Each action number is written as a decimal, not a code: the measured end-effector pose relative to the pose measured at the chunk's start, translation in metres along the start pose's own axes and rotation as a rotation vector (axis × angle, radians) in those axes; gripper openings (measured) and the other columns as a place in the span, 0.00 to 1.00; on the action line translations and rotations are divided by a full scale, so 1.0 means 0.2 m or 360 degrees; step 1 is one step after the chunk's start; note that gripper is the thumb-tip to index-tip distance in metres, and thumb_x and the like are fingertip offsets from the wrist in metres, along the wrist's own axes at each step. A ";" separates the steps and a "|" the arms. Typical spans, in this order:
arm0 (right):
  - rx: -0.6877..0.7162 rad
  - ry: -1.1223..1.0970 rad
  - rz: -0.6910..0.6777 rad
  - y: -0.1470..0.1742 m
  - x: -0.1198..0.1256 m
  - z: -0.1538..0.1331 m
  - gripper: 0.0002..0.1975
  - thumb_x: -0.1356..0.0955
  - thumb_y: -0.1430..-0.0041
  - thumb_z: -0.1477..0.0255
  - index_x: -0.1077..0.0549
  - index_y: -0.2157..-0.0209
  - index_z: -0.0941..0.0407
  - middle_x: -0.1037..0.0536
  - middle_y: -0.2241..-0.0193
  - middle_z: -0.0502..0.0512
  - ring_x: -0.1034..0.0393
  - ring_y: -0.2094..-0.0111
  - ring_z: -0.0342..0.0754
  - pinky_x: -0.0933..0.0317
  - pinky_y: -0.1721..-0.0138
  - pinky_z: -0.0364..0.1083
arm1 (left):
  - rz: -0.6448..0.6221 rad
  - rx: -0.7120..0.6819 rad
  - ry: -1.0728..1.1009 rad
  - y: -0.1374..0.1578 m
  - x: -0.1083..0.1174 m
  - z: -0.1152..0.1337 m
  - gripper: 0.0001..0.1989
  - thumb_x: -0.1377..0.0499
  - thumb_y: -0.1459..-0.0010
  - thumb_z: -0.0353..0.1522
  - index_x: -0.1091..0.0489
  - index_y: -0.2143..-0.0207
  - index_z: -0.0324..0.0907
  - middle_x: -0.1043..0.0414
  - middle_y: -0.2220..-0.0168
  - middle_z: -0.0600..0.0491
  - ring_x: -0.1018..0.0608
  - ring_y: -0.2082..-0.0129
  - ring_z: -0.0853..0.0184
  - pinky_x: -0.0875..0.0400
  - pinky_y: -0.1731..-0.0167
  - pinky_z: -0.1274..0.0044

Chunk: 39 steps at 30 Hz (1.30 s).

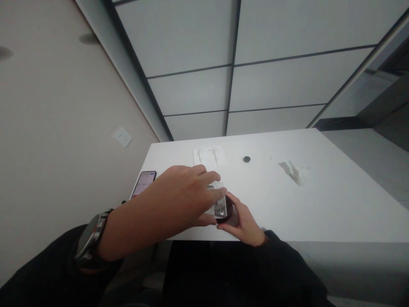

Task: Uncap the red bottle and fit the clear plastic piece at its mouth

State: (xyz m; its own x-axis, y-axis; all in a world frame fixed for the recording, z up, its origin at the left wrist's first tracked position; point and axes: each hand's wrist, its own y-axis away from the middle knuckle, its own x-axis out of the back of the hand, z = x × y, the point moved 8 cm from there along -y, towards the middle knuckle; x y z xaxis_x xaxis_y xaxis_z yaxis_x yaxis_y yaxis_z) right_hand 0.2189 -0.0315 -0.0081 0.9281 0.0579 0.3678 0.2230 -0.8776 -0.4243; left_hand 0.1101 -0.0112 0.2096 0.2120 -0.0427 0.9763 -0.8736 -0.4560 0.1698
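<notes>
Black sleeves fill the bottom of the view, with a wristwatch (91, 241) on the left forearm. From there the left hand (182, 196) reaches over the near edge of the white table (335, 200), its fingers (212, 177) lightly curled and close together, their tips and the thumb below pinching a small clear plastic piece (220, 204). Beneath and just right of it, the right hand (244, 221) cups a small dark object (228, 213), thumb and fingers wrapped round its side; what the object is cannot be told. A smartphone (145, 182) with a lit screen lies left of the hands. Farther back sit a clear plastic wrapper (208, 156), a small dark disc (246, 159) and a crumpled white scrap (294, 170), all well apart from the hands.
</notes>
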 end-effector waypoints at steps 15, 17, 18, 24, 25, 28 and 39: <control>0.0033 -0.0023 0.0018 -0.01 0.01 -0.02 0.48 0.21 0.40 0.57 0.43 0.26 0.49 0.27 0.33 0.66 0.30 0.33 0.67 0.33 0.34 0.65 | 0.0000 -0.0030 -0.0043 -0.02 0.03 0.02 0.15 0.28 0.37 0.43 0.21 0.54 0.46 0.19 0.52 0.50 0.18 0.55 0.58 0.26 0.62 0.72; 0.0013 -0.0022 0.0011 0.00 0.01 -0.01 0.48 0.21 0.41 0.57 0.43 0.26 0.49 0.27 0.33 0.66 0.30 0.34 0.67 0.33 0.34 0.65 | -0.0016 -0.0035 -0.0068 -0.03 0.03 0.03 0.15 0.28 0.37 0.43 0.21 0.54 0.46 0.19 0.52 0.50 0.19 0.55 0.58 0.26 0.63 0.72; 0.0002 -0.0021 0.0006 0.00 0.00 -0.01 0.48 0.21 0.41 0.57 0.43 0.26 0.50 0.27 0.33 0.67 0.30 0.34 0.67 0.33 0.34 0.65 | -0.0031 -0.0036 -0.0081 -0.04 0.03 0.03 0.15 0.28 0.38 0.44 0.21 0.55 0.46 0.19 0.52 0.50 0.19 0.55 0.58 0.26 0.63 0.72; 0.0038 -0.0043 0.0013 0.00 0.00 -0.01 0.48 0.21 0.41 0.57 0.43 0.26 0.50 0.27 0.33 0.67 0.30 0.34 0.67 0.33 0.34 0.65 | -0.0219 -0.0014 -0.0120 -0.07 0.02 0.04 0.16 0.29 0.37 0.46 0.20 0.54 0.46 0.19 0.53 0.50 0.19 0.54 0.57 0.27 0.64 0.71; 0.0039 -0.0042 0.0014 0.00 0.00 -0.01 0.48 0.21 0.41 0.57 0.43 0.26 0.50 0.27 0.33 0.66 0.29 0.34 0.66 0.33 0.34 0.65 | -0.0248 -0.0009 -0.0125 -0.08 0.02 0.04 0.16 0.29 0.37 0.46 0.20 0.53 0.46 0.19 0.53 0.50 0.19 0.54 0.57 0.27 0.64 0.71; 0.0025 -0.0038 0.0011 -0.01 0.00 -0.01 0.48 0.21 0.41 0.56 0.42 0.26 0.50 0.27 0.33 0.66 0.29 0.34 0.67 0.33 0.35 0.65 | -0.0300 0.0001 -0.0132 -0.09 0.02 0.04 0.17 0.28 0.38 0.45 0.20 0.52 0.46 0.20 0.52 0.51 0.19 0.54 0.57 0.29 0.65 0.71; 0.0057 -0.0019 0.0045 0.00 0.00 0.00 0.46 0.21 0.41 0.57 0.42 0.28 0.51 0.26 0.35 0.69 0.27 0.36 0.68 0.32 0.37 0.67 | -0.0283 -0.0034 -0.0134 -0.11 0.04 0.07 0.11 0.29 0.36 0.41 0.19 0.56 0.45 0.20 0.56 0.51 0.20 0.58 0.59 0.38 0.71 0.70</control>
State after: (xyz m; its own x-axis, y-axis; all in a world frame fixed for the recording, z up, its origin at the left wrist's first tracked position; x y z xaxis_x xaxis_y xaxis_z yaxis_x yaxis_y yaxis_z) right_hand 0.2193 -0.0313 -0.0084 0.9376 0.0393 0.3456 0.2070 -0.8615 -0.4636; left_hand 0.1369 -0.0132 0.2114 0.3992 -0.0377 0.9161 -0.8281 -0.4438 0.3425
